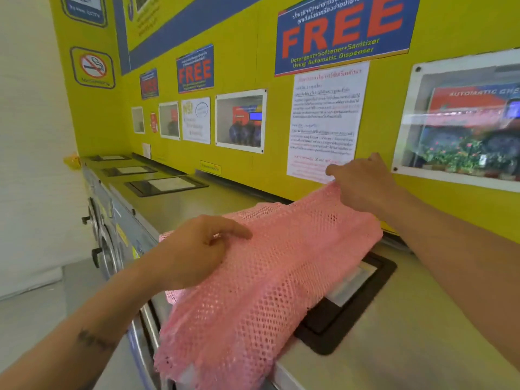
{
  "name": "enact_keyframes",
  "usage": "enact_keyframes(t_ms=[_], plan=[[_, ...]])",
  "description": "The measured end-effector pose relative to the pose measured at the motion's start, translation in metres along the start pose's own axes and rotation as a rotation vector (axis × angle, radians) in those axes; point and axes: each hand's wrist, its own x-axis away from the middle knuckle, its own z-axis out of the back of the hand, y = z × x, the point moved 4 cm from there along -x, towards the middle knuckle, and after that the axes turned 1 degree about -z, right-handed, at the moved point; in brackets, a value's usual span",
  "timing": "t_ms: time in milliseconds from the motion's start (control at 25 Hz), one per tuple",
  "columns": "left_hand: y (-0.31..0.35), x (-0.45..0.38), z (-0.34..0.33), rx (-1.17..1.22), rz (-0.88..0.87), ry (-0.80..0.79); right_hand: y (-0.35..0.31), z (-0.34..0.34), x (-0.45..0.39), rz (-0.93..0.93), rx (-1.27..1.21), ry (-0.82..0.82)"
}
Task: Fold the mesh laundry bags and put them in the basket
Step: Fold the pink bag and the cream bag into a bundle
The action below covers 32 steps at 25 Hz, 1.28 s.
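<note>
Your left hand (197, 249) pinches the near edge of the pink mesh bag (267, 277) while your right hand (363, 184) grips its far corner, the bag draped over the washer top (394, 347) and hanging past its front edge.
</note>
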Motion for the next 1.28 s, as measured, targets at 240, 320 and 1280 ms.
enact_keyframes(t_ms=[240, 320, 1280], plan=[[-0.101, -0.044, 0.03, 0.097, -0.009, 0.082, -0.073, -0.041, -0.082, 0.042, 0.055, -0.064], [-0.125, -0.061, 0.039, 0.125, -0.022, 0.125, -0.085, -0.051, -0.107, 0.031, 0.068, -0.075], [-0.188, -0.148, -0.034, -0.319, -0.012, -0.202, -0.183, -0.153, -0.086, -0.063, -0.599, -0.83]])
